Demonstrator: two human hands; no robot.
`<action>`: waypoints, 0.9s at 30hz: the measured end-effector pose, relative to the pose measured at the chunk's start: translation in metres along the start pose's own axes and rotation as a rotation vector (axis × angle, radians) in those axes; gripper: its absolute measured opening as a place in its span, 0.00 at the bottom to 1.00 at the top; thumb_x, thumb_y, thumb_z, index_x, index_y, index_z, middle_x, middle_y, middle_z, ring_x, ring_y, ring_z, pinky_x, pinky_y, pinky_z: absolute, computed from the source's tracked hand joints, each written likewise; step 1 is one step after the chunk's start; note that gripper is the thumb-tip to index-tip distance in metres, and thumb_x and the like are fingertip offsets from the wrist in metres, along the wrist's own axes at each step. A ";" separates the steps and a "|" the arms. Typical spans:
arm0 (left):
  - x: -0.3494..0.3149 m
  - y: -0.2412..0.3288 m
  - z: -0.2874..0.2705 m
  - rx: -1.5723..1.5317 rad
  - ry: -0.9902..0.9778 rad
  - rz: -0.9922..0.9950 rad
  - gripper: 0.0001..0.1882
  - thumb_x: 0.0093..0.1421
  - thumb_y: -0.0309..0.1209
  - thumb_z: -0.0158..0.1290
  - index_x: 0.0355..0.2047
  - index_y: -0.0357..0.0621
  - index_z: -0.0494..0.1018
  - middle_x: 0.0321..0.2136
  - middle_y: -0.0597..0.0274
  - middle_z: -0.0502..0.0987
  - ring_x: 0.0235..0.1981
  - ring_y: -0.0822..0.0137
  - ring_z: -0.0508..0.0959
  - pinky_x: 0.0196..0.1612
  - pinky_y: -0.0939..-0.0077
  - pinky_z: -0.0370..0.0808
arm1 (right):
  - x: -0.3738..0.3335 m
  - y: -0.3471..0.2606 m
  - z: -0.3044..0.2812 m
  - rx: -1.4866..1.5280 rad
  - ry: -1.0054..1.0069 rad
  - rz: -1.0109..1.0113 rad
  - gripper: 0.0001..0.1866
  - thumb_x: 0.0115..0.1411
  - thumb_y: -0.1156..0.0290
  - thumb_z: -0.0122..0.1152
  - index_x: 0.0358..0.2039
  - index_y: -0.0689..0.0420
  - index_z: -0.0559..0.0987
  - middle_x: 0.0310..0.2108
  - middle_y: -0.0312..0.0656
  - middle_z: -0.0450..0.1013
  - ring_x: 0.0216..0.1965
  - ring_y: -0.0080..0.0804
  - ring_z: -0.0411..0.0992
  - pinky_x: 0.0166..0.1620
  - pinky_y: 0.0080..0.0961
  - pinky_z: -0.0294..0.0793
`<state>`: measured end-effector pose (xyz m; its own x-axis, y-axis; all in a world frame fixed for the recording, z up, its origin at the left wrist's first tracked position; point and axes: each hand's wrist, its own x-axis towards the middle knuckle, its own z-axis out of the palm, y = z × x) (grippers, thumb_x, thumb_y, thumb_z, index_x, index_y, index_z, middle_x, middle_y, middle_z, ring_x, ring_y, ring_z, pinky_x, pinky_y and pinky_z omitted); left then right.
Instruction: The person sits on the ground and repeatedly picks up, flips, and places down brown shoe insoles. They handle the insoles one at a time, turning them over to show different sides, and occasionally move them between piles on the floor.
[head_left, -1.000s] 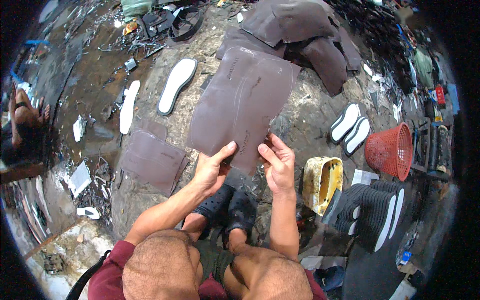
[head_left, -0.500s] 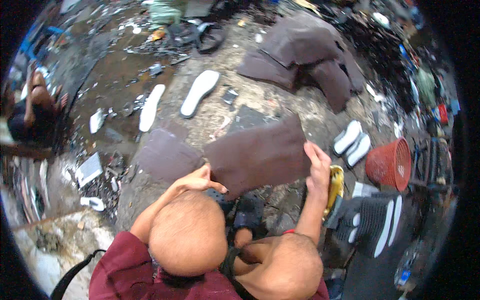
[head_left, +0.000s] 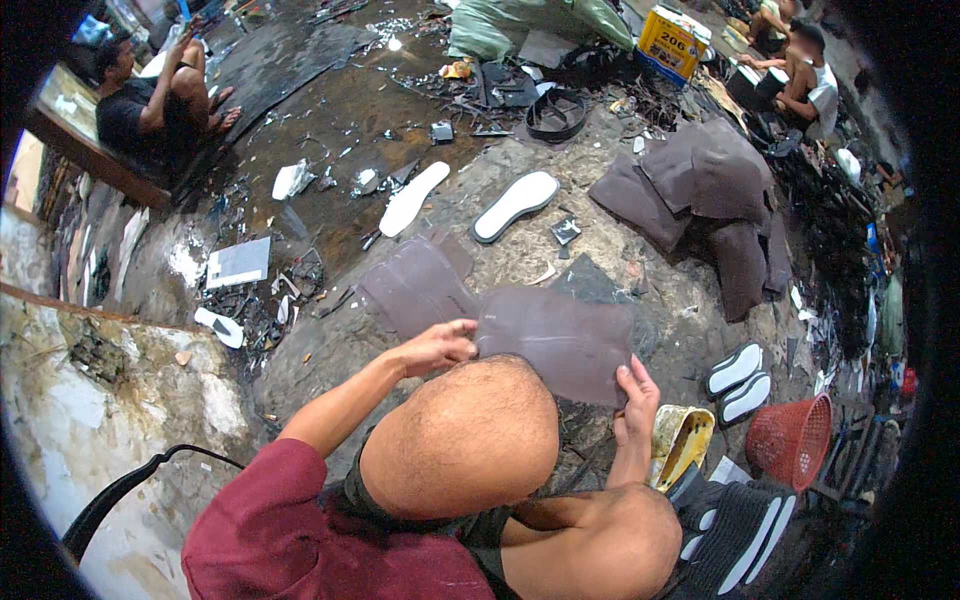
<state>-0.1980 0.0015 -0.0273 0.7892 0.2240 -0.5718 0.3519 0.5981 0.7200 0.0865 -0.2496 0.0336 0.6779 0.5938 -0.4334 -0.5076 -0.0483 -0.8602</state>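
Note:
A brown, flexible sheet (head_left: 560,340) with a faint pale line across it is held out beyond my knees. My left hand (head_left: 440,348) grips its left edge with curled fingers. On the right, my right hand (head_left: 636,400) pinches the lower right corner between thumb and fingers. Another brown sheet (head_left: 415,288) lies on the ground just left of the held one. Beyond them are a white insole shape (head_left: 414,200) and a white shoe sole with a dark rim (head_left: 515,207).
A heap of brown sheets (head_left: 690,190) lies at far right. Nearer stand a yellow-stained container (head_left: 682,445), a red basket (head_left: 790,440), paired soles (head_left: 735,370) and stacked dark soles (head_left: 725,535). A seated person (head_left: 150,110) is at far left; others sit at far right.
The view has turned left, so the surroundings appear farther right. The held sheet shows a greyer surface now and looks shorter across. Both hands remain at its edges.

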 end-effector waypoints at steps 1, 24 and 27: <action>0.001 0.016 0.003 -0.075 0.069 0.006 0.31 0.66 0.34 0.56 0.66 0.43 0.58 0.49 0.54 0.78 0.43 0.66 0.80 0.45 0.71 0.80 | 0.008 -0.007 -0.006 0.002 0.045 -0.040 0.29 0.61 0.77 0.63 0.61 0.71 0.67 0.51 0.46 0.75 0.48 0.29 0.75 0.52 0.29 0.74; -0.010 0.088 0.020 1.403 0.715 0.662 0.18 0.43 0.23 0.59 0.37 0.52 0.85 0.23 0.60 0.78 0.36 0.57 0.74 0.43 0.64 0.73 | 0.015 0.050 0.112 -0.200 -0.417 0.075 0.34 0.65 0.51 0.59 0.66 0.54 0.65 0.42 0.44 0.80 0.41 0.31 0.77 0.44 0.25 0.76; -0.008 0.092 0.065 1.345 0.427 0.594 0.13 0.46 0.29 0.65 0.35 0.51 0.86 0.26 0.60 0.79 0.39 0.56 0.72 0.46 0.63 0.71 | 0.010 0.059 0.149 -0.052 -0.252 0.068 0.32 0.64 0.61 0.60 0.66 0.55 0.65 0.41 0.45 0.80 0.39 0.29 0.76 0.41 0.24 0.76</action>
<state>-0.1389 0.0045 0.0688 0.8600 0.5098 0.0211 0.4138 -0.7212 0.5555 -0.0156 -0.1269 0.0182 0.4862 0.7687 -0.4155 -0.5150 -0.1321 -0.8469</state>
